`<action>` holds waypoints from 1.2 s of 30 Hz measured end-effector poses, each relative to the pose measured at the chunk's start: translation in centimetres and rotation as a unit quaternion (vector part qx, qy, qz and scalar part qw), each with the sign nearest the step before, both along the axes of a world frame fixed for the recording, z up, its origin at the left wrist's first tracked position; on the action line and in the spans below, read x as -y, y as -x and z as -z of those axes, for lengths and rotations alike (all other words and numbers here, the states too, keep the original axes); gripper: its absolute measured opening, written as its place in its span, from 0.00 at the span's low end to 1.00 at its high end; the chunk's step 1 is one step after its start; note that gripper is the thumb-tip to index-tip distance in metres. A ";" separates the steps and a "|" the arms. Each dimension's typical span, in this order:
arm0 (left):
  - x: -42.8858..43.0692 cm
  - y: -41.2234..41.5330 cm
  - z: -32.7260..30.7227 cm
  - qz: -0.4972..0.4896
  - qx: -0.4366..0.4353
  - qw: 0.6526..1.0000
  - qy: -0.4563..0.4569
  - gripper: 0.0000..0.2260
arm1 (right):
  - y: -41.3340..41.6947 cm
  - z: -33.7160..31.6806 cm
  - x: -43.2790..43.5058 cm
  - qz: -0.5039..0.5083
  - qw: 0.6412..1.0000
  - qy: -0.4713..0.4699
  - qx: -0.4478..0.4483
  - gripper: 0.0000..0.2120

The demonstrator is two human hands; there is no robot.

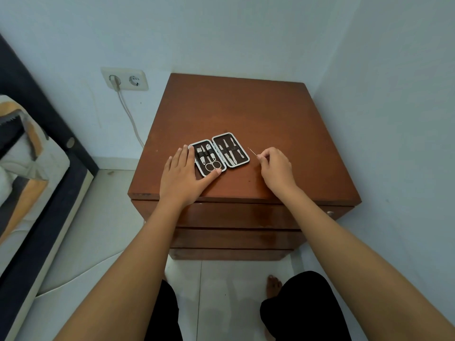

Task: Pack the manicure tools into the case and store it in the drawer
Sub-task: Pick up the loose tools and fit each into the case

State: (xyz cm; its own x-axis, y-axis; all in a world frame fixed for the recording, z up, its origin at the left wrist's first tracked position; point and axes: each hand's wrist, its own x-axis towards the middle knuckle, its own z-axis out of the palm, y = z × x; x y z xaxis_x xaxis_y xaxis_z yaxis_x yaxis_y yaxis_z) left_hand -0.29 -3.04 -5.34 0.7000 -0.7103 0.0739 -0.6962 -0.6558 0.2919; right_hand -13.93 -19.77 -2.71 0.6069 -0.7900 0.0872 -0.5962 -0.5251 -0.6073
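A home bedroom: a brown wooden bedside cabinet with drawers [236, 217] stands in a corner of pale blue walls, beside a dark-framed bed with patterned bedding [27, 153], a white double wall socket [125, 79] and white floor tiles [221, 291].

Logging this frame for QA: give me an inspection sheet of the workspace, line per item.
Surface: wooden nightstand top, bare apart from the case.
Job's things: manicure case lies open flat, tools strapped in both halves; thin pick still outside it; drawers shut.
Clutter: nothing seen.
Grippers: left hand flat on the case's left edge; right hand pinches the pick just right of the case.
Cables: white cord plugged into the wall socket, running down behind the nightstand.
Surroundings: pale walls, tiled floor, bed at left.
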 end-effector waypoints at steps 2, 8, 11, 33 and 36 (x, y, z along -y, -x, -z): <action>0.0 0.0 0.0 0.000 -0.001 1.000 0.005 0.44 | -0.2 -0.1 -0.5 -0.029 0.999 -0.023 0.039 0.05; -0.1 0.1 0.0 -0.002 -0.002 1.000 0.008 0.44 | -1.6 0.1 -1.4 -0.088 0.993 0.026 0.068 0.04; 0.0 0.2 -0.1 -0.002 -0.003 1.000 0.009 0.44 | -2.1 -0.1 -1.5 -0.083 0.994 0.048 0.044 0.07; -0.1 0.2 0.0 -0.003 -0.001 1.000 0.014 0.44 | -2.5 0.3 -2.8 -0.138 0.987 0.078 -0.036 0.16; -0.1 0.2 -0.1 -0.002 0.000 1.000 0.014 0.43 | -1.8 0.4 -2.7 -0.149 0.987 0.063 -0.009 0.18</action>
State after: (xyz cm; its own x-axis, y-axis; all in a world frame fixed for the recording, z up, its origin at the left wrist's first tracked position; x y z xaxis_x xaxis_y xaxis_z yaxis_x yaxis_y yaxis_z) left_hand -0.44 -2.97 -5.28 0.7025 -0.7055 0.0935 -0.6939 -0.6498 0.3102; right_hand -12.12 -17.03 -3.11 0.8133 -0.5596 0.1594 -0.4141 -0.7491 -0.5170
